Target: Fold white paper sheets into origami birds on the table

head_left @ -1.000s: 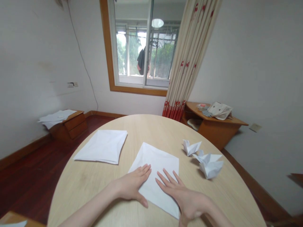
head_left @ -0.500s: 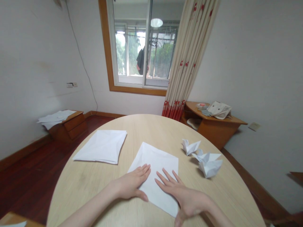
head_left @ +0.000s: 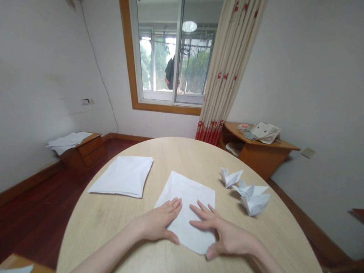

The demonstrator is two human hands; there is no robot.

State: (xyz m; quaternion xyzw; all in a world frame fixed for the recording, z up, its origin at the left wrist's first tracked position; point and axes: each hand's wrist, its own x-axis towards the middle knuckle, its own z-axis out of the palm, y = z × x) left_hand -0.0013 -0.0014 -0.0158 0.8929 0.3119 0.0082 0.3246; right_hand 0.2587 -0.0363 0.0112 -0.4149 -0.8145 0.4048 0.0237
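A white sheet of paper [head_left: 187, 197] lies on the round wooden table [head_left: 93, 223] in front of me. My left hand [head_left: 160, 223] rests flat on the sheet's near left part, fingers stretched out together. My right hand [head_left: 224, 235] is on the sheet's near right corner, fingers spread on top and thumb curled under the paper's edge, lifting it slightly.
A stack of white sheets [head_left: 122, 175] lies to the left. Several folded paper figures [head_left: 250, 197] sit to the right. Beyond the table are a low wooden cabinet [head_left: 82, 149] with papers, a corner shelf [head_left: 256, 149] with a bag, a curtain [head_left: 227, 72] and a window.
My right hand has drawn inward along the sheet, and its thumb has hooked under the near right corner, which now curls up. The left hand has stayed put.
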